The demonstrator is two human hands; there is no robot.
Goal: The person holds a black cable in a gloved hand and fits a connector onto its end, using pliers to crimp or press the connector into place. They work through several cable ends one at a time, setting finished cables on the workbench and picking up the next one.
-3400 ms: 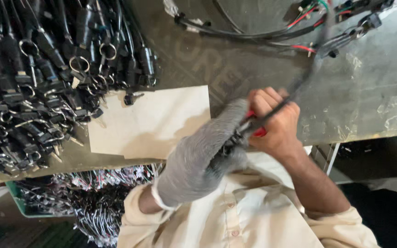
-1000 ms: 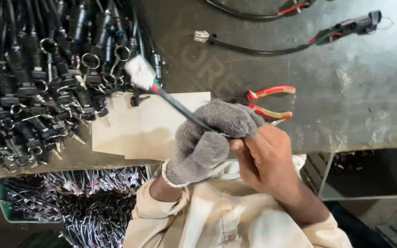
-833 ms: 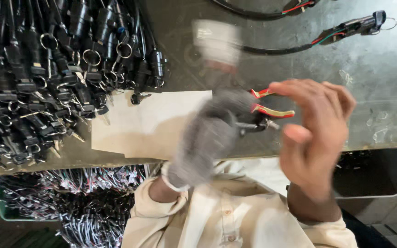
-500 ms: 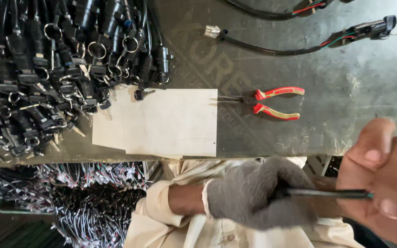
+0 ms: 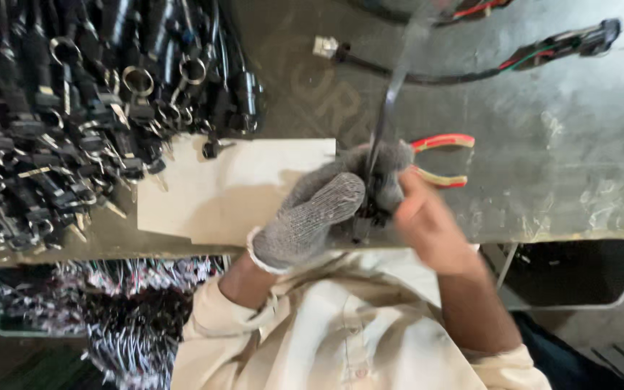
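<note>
My left hand, in a grey knit glove, is closed around a thin black cable at the table's near edge. The cable rises from the fist and blurs toward the far side. My bare right hand presses against the glove from the right, its fingers pinching the cable's lower end, where a dark connector shows. Red-handled pliers lie on the table just behind both hands, untouched.
A pale sheet of card lies left of my hands. A big heap of black connectors with metal rings fills the left. A wire harness with a white plug lies far back. A green crate of wires sits below the grey metal table.
Both hands have come up from below the table edge to just in front of the pliers. The cable, held level half a second ago, now points up and away.
</note>
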